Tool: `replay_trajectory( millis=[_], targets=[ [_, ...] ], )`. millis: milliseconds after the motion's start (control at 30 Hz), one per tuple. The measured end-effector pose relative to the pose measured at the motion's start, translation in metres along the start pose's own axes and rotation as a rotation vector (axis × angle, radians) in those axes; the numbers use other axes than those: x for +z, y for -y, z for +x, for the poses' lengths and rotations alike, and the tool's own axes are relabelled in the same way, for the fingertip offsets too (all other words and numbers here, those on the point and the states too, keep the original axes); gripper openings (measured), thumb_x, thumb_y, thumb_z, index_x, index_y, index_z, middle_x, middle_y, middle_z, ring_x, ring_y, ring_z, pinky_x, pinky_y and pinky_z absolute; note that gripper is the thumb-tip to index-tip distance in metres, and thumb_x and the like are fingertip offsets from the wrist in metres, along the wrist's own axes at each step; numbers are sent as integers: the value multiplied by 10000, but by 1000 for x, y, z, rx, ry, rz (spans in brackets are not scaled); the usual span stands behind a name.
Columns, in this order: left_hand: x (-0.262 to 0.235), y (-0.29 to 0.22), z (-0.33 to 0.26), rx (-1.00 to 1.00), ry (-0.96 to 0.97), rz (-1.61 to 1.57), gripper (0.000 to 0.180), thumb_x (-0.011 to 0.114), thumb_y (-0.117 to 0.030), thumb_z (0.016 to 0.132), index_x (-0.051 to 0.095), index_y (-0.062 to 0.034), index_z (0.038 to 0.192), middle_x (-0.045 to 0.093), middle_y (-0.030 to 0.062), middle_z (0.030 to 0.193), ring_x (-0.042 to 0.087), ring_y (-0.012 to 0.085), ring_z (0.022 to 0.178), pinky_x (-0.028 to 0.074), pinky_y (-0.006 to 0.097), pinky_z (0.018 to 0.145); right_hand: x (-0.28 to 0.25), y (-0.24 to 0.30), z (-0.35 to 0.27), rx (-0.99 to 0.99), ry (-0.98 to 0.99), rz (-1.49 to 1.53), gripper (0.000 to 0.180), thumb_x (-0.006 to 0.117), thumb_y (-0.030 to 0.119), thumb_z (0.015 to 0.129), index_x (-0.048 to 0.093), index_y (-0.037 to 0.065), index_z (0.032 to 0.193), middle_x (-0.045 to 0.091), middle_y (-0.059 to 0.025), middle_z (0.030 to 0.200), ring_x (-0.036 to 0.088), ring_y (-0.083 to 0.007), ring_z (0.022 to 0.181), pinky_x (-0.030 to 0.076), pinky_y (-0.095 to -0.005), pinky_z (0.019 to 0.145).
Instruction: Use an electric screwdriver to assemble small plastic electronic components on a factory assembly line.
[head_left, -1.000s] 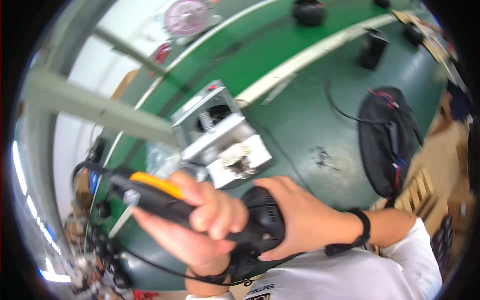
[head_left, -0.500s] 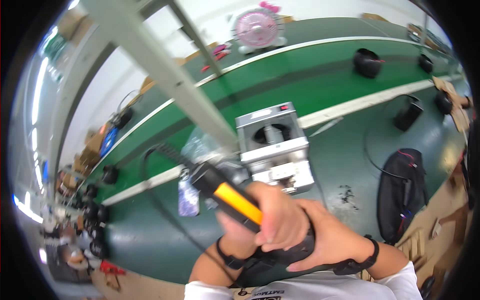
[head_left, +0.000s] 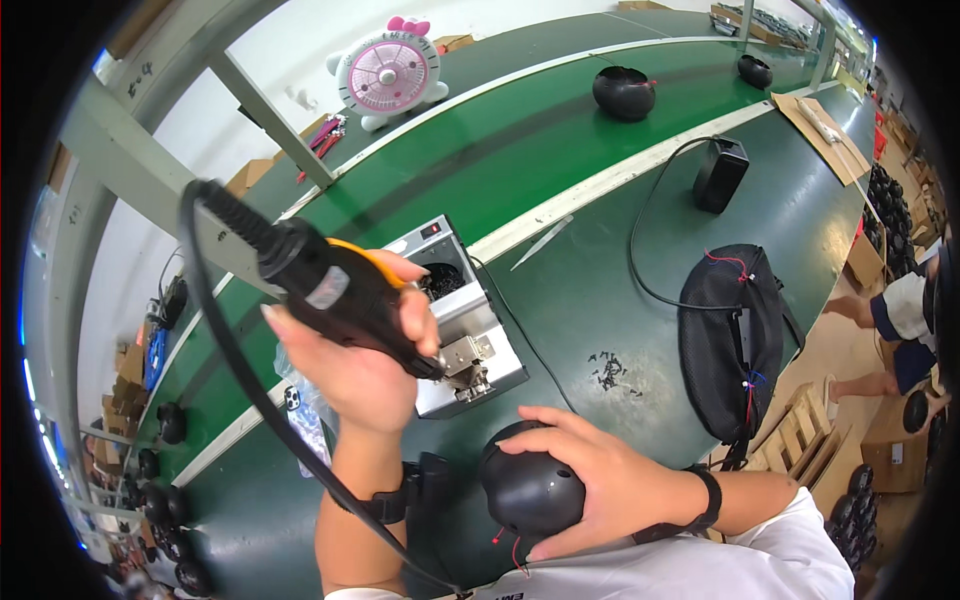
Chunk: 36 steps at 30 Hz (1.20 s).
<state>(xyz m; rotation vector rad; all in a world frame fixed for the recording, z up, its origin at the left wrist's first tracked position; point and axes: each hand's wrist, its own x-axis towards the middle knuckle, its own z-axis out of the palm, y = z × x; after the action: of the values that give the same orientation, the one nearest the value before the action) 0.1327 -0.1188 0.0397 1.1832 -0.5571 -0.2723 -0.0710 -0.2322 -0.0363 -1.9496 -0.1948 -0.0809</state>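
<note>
My left hand [head_left: 365, 350] is raised and grips a black electric screwdriver [head_left: 340, 295] with an orange trigger, its cable looping down past my forearm. The driver's tip points down toward a grey screw feeder box [head_left: 462, 330] on the green bench. My right hand [head_left: 600, 475] lies cupped over a round black domed housing [head_left: 528, 490] close to my body; thin red and black wires hang from its underside. Both wrists wear black bands.
A black mesh panel with wires [head_left: 730, 345] lies to the right, loose dark screws [head_left: 607, 370] beside it. Farther back sit a black adapter box [head_left: 720, 175], round black housings [head_left: 624, 92] on the green conveyor and a pink fan [head_left: 385, 75]. Another person's legs [head_left: 895, 310] show at right.
My left hand has lifted the screwdriver up and to the left, off the housing. My right hand, earlier wrapped under it, now rests on top of the black dome. The view has tilted.
</note>
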Motion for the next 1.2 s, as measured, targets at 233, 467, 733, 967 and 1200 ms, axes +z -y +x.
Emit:
replay_trajectory(
  millis=[233, 467, 733, 967, 1200],
  targets=[
    [6, -22, -15, 67, -38, -141, 866, 276, -868, 868, 543, -46, 909, 474, 25, 568, 446, 168, 445, 383, 303, 474, -3, -6, -2, -2, -50, 51, 921, 918, 389, 658, 481, 113, 1420, 417, -248, 1456, 431, -408, 1386, 454, -456, 1074],
    [9, 17, -5, -79, -35, -55, 924, 182, -853, 907, 574, -17, 940, 437, 19, 554, 434, 158, 453, 401, 308, 472, -4, -2, -5, 10, -104, 28, 936, 927, 370, 648, 474, 101, 1421, 438, -232, 1435, 440, -400, 1380, 445, -449, 1082],
    [-13, -50, -35, 10, 222, -316, 567, 329, -581, 1047, 544, -67, 1153, 449, -47, 625, 420, 93, 450, 380, 299, 466, -4, -15, -6, -18, -148, 77, 945, 934, 333, 630, 473, 87, 1417, 491, -202, 1393, 467, -380, 1356, 430, -442, 1096],
    [-25, -44, -41, -173, 306, -536, 511, 291, -517, 1077, 523, -68, 1151, 469, -24, 663, 453, 114, 496, 416, 353, 525, -5, -14, -4, -22, -140, 82, 938, 933, 320, 626, 481, 81, 1412, 501, -189, 1397, 470, -366, 1357, 406, -436, 1115],
    [-1, -14, -53, -324, 162, -519, 635, 284, -679, 1015, 537, -97, 995, 428, -47, 584, 369, 102, 410, 371, 323, 431, -3, -10, -3, 31, -164, 92, 907, 931, 324, 630, 503, 70, 1387, 516, -200, 1379, 455, -372, 1371, 411, -446, 1110]
  ],
)
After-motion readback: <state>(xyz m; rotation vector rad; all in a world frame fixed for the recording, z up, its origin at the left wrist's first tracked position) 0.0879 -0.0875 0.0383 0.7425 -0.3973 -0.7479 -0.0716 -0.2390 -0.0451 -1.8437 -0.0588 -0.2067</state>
